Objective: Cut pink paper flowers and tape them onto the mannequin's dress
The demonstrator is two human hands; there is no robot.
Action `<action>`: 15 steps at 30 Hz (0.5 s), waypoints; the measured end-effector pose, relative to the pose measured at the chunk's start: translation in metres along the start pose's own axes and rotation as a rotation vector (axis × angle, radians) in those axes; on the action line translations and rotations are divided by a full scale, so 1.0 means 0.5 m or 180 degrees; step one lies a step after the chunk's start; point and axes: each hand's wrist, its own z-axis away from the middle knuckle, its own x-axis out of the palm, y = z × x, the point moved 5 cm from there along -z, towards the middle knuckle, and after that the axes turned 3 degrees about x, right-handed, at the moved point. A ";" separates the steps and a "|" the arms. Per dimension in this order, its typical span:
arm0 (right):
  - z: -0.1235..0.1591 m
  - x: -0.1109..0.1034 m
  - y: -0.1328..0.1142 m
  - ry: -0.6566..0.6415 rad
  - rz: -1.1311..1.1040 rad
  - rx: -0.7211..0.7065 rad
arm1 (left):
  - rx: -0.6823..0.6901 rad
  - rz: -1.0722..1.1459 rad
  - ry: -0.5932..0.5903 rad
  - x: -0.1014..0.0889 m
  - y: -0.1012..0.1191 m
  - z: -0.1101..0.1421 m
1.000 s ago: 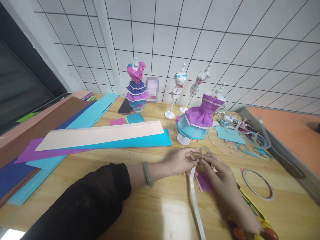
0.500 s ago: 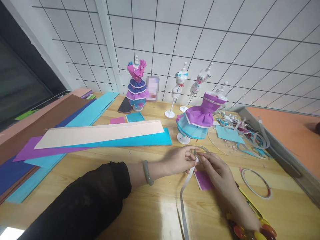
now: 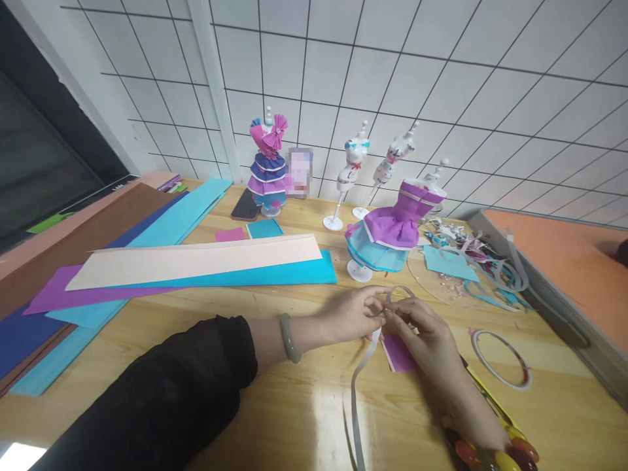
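A narrow white ribbon (image 3: 357, 386) runs between my hands and hangs toward the table's front edge, with a small loop above my fingers. My left hand (image 3: 350, 318) is closed, pinching the ribbon between thumb and fingers. From the other side my right hand (image 3: 428, 335) pinches it too, fingertips almost touching the left ones. The exact spot of the pinch is partly hidden by the fingers. A purple paper piece with a white edge (image 3: 398, 356) lies beneath the hands. Just behind them stands a small dress form in a purple and light-blue paper dress (image 3: 392, 222).
Long folded paper sheets (image 3: 196, 261) spread across the left. A dressed form (image 3: 268, 173), a phone (image 3: 246, 205) and two bare forms (image 3: 349, 170) stand or lie at the back. Right are a tape roll (image 3: 500, 360), a yellow tool (image 3: 490, 399), scraps (image 3: 451, 261) and an orange-topped tray (image 3: 554, 261).
The ribbon's hanging end has swung left and now curves. My hands stay close together, with small finger shifts and a changing loop above them. The view has shifted slightly.
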 end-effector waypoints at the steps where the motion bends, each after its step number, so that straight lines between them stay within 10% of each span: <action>1: 0.000 -0.001 0.001 0.0031 -0.0003 -0.0009 | -0.0039 -0.0017 0.0005 0.000 0.000 0.000; 15: 0.000 -0.005 -0.008 0.0126 -0.0025 -0.0097 | -0.0185 -0.0370 -0.0123 -0.010 -0.021 -0.010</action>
